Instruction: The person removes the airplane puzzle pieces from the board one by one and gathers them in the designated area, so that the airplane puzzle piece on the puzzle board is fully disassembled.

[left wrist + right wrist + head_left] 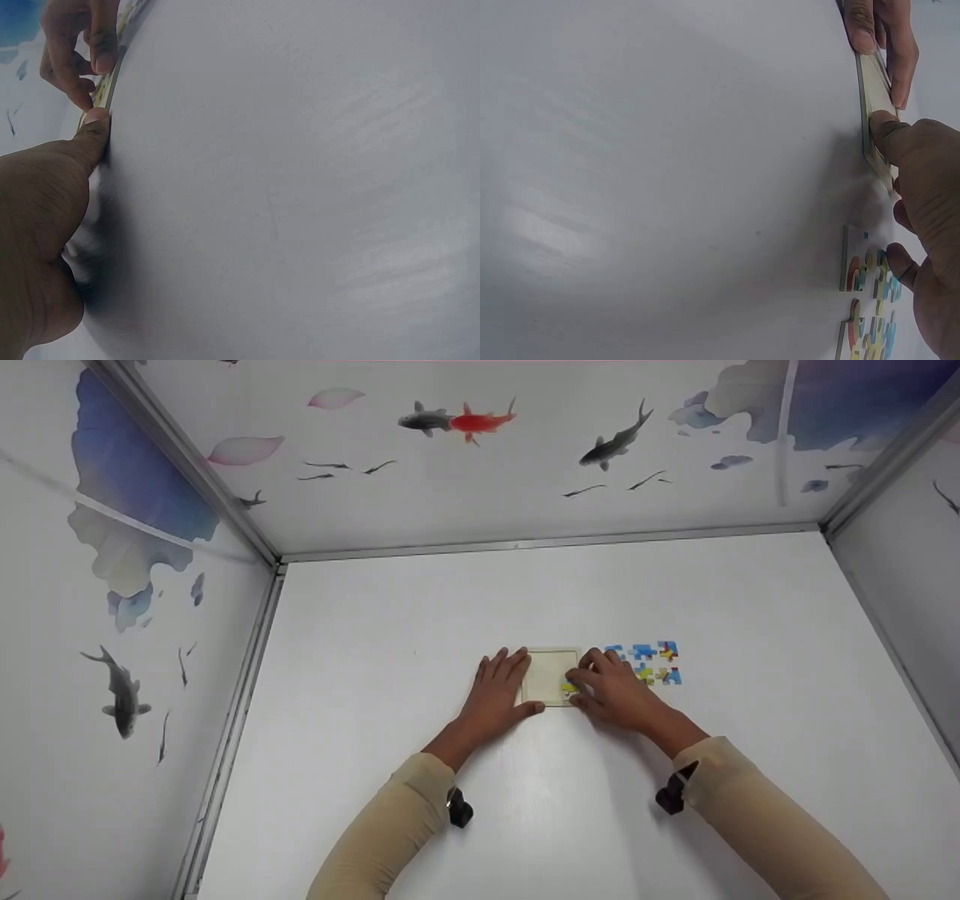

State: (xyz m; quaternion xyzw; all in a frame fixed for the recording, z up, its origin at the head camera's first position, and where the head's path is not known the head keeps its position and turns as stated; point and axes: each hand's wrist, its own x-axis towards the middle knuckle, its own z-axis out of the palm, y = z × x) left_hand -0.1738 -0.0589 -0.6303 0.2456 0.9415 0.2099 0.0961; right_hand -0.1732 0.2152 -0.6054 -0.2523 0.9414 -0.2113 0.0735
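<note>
A shallow square wooden puzzle tray (541,675) lies flat on the white table. My left hand (495,690) rests along its left side, fingers extended, thumb at the front edge. At the tray's lower right corner, my right hand (619,694) pinches a yellow-and-blue jigsaw piece (568,688) between thumb and curled fingers; the hand partly covers it. In the right wrist view, the right thumb (889,135) reaches inside the tray's rim. Whether the piece lies fully flat cannot be told.
Several loose jigsaw pieces (668,675), blue, yellow and red, lie in two rows just right of the tray, some behind the right hand. Printed walls (517,480) with fish enclose the table (375,622) at the back and sides.
</note>
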